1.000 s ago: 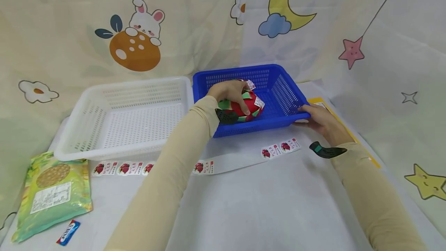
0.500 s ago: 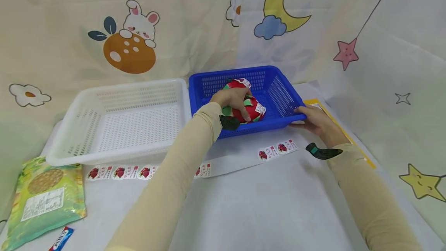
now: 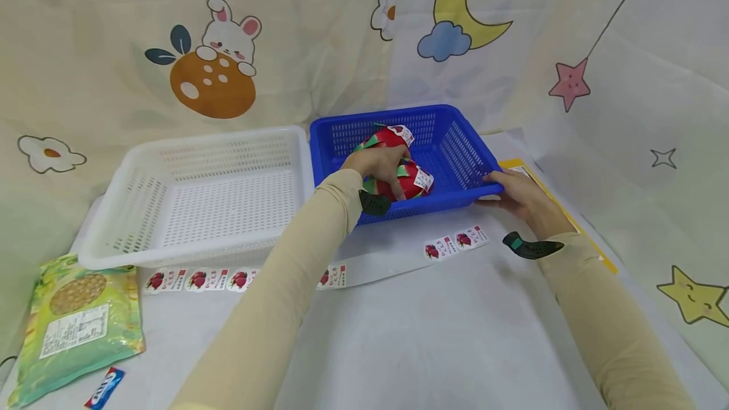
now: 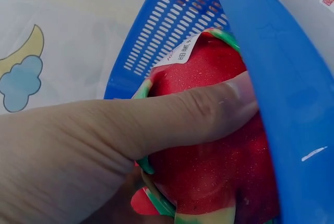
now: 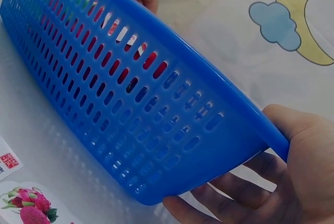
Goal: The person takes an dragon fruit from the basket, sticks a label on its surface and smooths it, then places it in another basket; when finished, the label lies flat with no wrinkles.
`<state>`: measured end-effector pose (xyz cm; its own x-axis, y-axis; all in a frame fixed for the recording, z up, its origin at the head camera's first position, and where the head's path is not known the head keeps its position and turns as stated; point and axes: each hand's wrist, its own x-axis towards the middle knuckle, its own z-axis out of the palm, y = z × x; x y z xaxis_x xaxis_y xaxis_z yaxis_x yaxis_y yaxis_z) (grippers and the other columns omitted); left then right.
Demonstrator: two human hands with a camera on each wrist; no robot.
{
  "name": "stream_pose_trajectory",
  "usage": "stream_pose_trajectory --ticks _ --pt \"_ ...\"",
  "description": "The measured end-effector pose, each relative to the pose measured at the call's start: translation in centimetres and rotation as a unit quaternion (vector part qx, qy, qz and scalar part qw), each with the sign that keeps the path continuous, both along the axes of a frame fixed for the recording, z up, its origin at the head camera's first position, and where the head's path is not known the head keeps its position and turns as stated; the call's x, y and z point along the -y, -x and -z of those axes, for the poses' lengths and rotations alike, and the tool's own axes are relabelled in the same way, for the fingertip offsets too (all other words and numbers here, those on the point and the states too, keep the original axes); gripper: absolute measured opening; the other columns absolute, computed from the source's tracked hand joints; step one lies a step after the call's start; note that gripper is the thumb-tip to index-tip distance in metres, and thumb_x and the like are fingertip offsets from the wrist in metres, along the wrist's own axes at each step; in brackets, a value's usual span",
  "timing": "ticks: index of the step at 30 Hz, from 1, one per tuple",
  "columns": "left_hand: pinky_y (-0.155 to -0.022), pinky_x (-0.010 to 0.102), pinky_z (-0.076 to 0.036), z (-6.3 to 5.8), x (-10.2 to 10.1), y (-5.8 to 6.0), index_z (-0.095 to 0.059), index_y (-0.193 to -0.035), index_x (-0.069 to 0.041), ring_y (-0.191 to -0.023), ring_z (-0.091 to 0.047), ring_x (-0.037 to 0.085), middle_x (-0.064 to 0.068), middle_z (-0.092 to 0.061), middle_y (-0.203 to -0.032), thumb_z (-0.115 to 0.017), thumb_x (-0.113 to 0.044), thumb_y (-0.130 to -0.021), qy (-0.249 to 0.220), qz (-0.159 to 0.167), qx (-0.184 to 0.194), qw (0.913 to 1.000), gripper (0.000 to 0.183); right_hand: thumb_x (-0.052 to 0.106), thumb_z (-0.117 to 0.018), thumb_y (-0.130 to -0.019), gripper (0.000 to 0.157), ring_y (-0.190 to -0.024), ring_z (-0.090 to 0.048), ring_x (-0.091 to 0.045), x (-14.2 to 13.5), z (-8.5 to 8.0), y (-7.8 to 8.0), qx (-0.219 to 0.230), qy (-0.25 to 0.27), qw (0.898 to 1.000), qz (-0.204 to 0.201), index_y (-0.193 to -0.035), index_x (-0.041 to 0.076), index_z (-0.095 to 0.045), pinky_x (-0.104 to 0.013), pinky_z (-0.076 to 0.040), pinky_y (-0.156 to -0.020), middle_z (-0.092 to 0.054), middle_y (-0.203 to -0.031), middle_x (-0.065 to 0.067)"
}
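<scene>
Inside the blue plastic basket (image 3: pixel 450 197) lie two red-and-green model dragon fruits with white stickers. My left hand (image 3: pixel 376 164) reaches over the basket's front wall and holds the front dragon fruit (image 3: pixel 409 183). In the left wrist view, the thumb crosses the red body of this dragon fruit (image 4: pixel 195 72); the fingers are mostly hidden. The rear dragon fruit (image 3: pixel 387 138) sits just behind that hand. At the basket's front right corner, my right hand (image 3: pixel 523 198) grips the rim, thumb on top and fingers underneath, as the right wrist view shows.
A white plastic basket (image 3: pixel 199 254) stands left of the blue one. A strip of dragon fruit stickers (image 3: pixel 205 279) runs along the table in front. At the left lie a green bag (image 3: pixel 85 315) and a small blue packet (image 3: pixel 105 388). A yellow-edged sheet (image 3: pixel 515 164) is under my right forearm.
My left hand has shifted slightly toward the front, and more of the rear dragon fruit shows behind it. The right hand keeps its hold on the basket corner.
</scene>
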<state>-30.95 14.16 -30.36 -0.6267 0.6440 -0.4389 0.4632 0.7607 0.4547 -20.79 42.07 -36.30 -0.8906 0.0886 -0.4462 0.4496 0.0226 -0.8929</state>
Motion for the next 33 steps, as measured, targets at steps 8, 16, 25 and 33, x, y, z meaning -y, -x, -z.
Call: stream_pose_trajectory --ticks 8,16,25,33 --pt "-0.097 0.038 -0.049 -0.2 0.8 -0.2 -0.031 -0.143 -0.024 -0.125 -0.04 0.022 0.003 -0.043 -0.138 -0.082 -0.03 -0.075 0.009 -0.008 0.003 0.9999 0.085 0.022 -0.049 -0.1 0.064 -0.134 -0.033 -0.035 0.5 0.1 0.4 -0.002 0.004 1.0 -0.008 -0.155 0.013 -0.019 -0.056 -0.032 -0.111 -0.025 -0.153 -0.015" --pt "-0.099 0.041 -0.049 -0.3 1.7 0.0 -0.03 -0.145 -0.023 -0.124 -0.04 0.022 0.003 -0.042 -0.137 -0.083 -0.035 -0.074 0.007 -0.008 0.005 0.9999 0.09 0.022 -0.048 -0.1 0.064 -0.133 -0.033 -0.033 1.2 0.0 0.8 -0.007 0.01 1.0 -0.021 -0.155 0.014 -0.018 -0.055 -0.033 -0.111 -0.024 -0.153 -0.014" --pt "-0.108 0.041 -0.042 -1.1 2.3 -0.1 -0.021 -0.152 -0.015 -0.137 -0.036 0.022 0.005 -0.033 -0.152 -0.072 -0.04 -0.085 -0.036 0.003 0.019 0.9992 0.088 0.023 -0.049 -0.1 0.067 -0.137 -0.028 -0.034 0.8 -0.1 0.8 -0.009 0.009 1.0 -0.017 -0.156 0.013 -0.013 -0.055 -0.03 -0.112 -0.021 -0.154 -0.014" --pt "-0.112 0.039 -0.038 -2.3 3.8 -0.6 -0.025 -0.15 -0.008 -0.134 -0.04 0.022 0.009 -0.04 -0.147 -0.068 -0.042 -0.087 -0.054 0.035 -0.041 0.9971 0.084 0.025 -0.049 -0.1 0.069 -0.13 -0.034 -0.03 0.0 0.0 -0.1 -0.006 0.005 0.999 -0.034 -0.156 0.012 -0.011 -0.054 -0.032 -0.11 -0.025 -0.149 -0.012"
